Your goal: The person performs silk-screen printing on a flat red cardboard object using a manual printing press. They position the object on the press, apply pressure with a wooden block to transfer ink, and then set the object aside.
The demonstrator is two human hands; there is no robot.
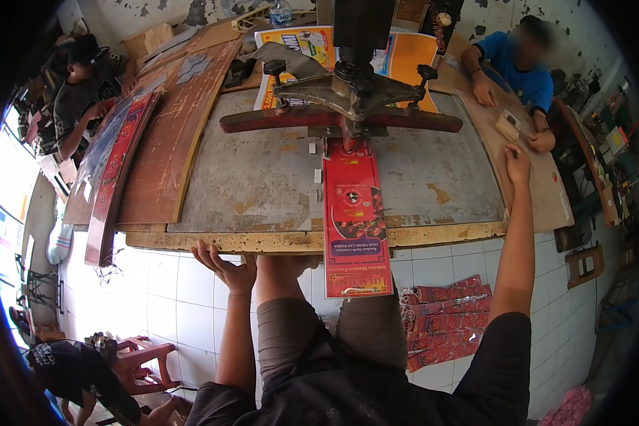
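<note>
My left hand [224,267] is at the near edge of the worktable [263,177], palm turned up and fingers spread, holding nothing. My right hand [517,165] reaches far to the right and rests on a brown board [547,177] with fingers stretched out. Just beyond its fingertips lies a small wooden block [508,125], close to a co-worker's hands. Between my hands, a long red printed card strip [353,199] lies on the grey tabletop and hangs over the near edge. Its far end lies under a metal press [351,106] with a dark red crossbar.
Red strips [115,177] and clear plastic lie on brown boards at the left. More red packs [447,319] lie on the tiled floor. Co-workers sit at the far left and far right; another person bends near a red stool [145,362]. Printed sheets lie behind the press.
</note>
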